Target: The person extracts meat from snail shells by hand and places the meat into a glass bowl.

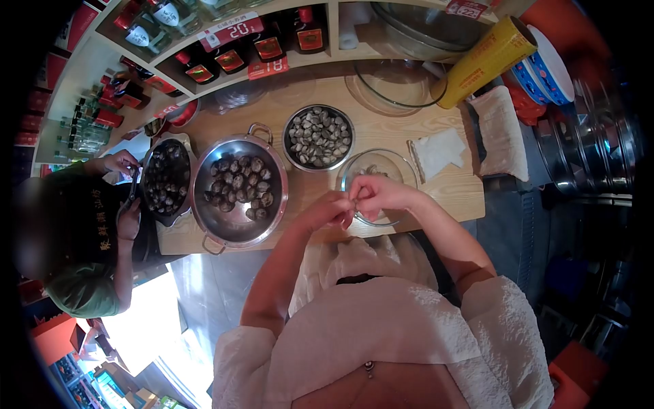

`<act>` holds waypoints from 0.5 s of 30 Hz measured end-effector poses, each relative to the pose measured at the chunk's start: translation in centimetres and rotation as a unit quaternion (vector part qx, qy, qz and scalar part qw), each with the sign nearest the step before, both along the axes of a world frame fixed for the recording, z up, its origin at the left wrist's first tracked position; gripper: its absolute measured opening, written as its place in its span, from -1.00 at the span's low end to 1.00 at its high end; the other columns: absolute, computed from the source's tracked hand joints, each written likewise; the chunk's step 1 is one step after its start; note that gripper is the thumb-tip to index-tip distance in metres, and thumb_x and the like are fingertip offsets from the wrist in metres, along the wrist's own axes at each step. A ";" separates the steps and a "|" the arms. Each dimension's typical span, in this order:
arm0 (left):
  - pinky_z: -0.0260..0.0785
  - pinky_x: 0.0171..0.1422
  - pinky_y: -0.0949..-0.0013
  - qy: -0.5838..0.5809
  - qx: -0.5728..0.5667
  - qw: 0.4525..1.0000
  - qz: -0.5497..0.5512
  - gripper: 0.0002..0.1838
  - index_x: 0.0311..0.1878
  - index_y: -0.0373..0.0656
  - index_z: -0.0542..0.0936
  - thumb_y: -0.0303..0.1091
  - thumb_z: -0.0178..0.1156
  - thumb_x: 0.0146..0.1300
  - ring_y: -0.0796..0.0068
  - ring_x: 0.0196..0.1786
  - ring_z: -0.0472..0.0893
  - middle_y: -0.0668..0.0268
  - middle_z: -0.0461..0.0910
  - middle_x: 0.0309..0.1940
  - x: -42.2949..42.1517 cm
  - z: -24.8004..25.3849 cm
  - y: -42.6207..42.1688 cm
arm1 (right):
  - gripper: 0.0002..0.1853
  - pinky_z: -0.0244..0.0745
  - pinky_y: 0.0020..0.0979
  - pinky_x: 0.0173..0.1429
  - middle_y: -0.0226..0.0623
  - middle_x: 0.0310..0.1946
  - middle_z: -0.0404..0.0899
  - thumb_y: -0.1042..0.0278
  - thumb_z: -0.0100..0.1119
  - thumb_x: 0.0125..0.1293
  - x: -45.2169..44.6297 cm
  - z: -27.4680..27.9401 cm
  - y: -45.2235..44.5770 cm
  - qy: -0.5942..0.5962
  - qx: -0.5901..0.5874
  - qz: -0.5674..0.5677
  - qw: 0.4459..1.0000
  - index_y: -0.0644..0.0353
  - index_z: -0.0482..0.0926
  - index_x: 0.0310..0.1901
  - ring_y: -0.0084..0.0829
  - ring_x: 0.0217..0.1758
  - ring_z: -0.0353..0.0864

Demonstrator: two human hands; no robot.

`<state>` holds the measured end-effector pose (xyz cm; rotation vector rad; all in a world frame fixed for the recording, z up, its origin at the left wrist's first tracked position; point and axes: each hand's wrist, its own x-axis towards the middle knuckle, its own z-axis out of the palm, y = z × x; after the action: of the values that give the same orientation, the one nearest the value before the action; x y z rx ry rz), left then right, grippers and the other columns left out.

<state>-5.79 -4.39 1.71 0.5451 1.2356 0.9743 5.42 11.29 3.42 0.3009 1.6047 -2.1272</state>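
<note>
My left hand (332,210) and my right hand (379,193) meet over the near rim of a clear glass bowl (407,162). Both have their fingers closed in a pinch, fingertips touching; whatever is between them is too small and too hidden to name. A few pale pieces lie inside the glass bowl, partly covered by my right hand. Just beyond, to the left, stands a steel bowl (285,143) full of small clams (319,136). Further left, a two-handled steel colander (235,230) holds several dark round shellfish (238,183).
At left, a co-worker's hands (126,163) hold a tool beside a bowl of dark shellfish (165,177). White cloths (437,153) and a yellow film roll (487,61) lie right. A large glass bowl (392,102) stands behind, under bottle shelves (266,48).
</note>
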 end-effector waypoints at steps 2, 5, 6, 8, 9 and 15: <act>0.03 -0.65 0.61 0.005 -0.003 1.000 -0.005 -0.78 -0.52 -0.17 0.42 -0.20 -0.04 -0.02 0.68 -0.72 0.26 0.27 0.46 -0.70 0.0 0.2 -0.1 | -0.85 0.44 -0.57 -0.51 -0.35 -0.58 0.48 0.47 0.06 0.08 0.0 0.1 0.0 0.012 -0.010 0.017 1.000 0.22 0.35 -0.30 -0.56 -0.58 0.50; 0.03 -0.65 0.61 0.004 -0.009 1.000 -0.013 -0.79 -0.50 -0.16 0.43 -0.21 -0.03 -0.02 0.68 -0.72 0.26 0.27 0.46 -0.70 0.1 0.1 -0.2 | -0.86 0.44 -0.57 -0.51 -0.33 -0.55 0.48 0.49 0.05 0.08 0.0 -0.1 0.0 0.010 -0.015 0.040 0.999 0.22 0.34 -0.30 -0.57 -0.58 0.49; 0.03 -0.64 0.61 -0.002 -0.011 1.000 -0.017 -0.80 -0.49 -0.15 0.43 -0.22 -0.03 -0.02 0.69 -0.71 0.25 0.27 0.46 -0.70 0.1 0.0 -0.2 | -0.86 0.44 -0.57 -0.51 -0.33 -0.55 0.48 0.49 0.05 0.08 0.0 -0.3 0.0 0.009 -0.015 0.040 0.999 0.22 0.34 -0.30 -0.57 -0.58 0.49; 0.02 -0.65 0.61 -0.014 -0.012 1.000 -0.014 -0.81 -0.48 -0.15 0.43 -0.22 -0.03 -0.02 0.69 -0.72 0.24 0.27 0.46 -0.70 0.1 -0.1 -0.3 | -0.88 0.43 -0.57 -0.52 -0.33 -0.55 0.49 0.51 0.02 0.08 0.2 -0.9 -0.1 0.019 -0.029 0.040 0.999 0.22 0.34 -0.31 -0.58 -0.60 0.46; 0.02 -0.65 0.61 -0.025 -0.012 1.000 -0.012 -0.81 -0.47 -0.15 0.43 -0.23 -0.03 -0.01 0.69 -0.72 0.24 0.27 0.46 -0.70 0.2 -0.2 -0.4 | -0.88 0.43 -0.57 -0.52 -0.33 -0.55 0.49 0.51 0.02 0.08 0.3 -0.9 -0.3 0.018 -0.030 0.040 0.999 0.22 0.34 -0.31 -0.58 -0.60 0.46; 0.01 -0.66 0.62 -0.038 0.010 0.999 -0.016 -0.82 -0.46 -0.16 0.43 -0.25 -0.04 0.01 0.70 -0.72 0.24 0.26 0.47 -0.70 0.0 0.0 -0.4 | -0.85 0.41 -0.60 -0.52 -0.40 -0.59 0.45 0.55 0.00 0.09 0.4 -0.2 -0.3 0.020 -0.059 0.017 0.998 0.22 0.35 -0.26 -0.61 -0.60 0.44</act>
<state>-5.74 -4.79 1.69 0.5379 1.1479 0.9736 5.85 11.02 3.17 0.1926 1.4888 -2.2048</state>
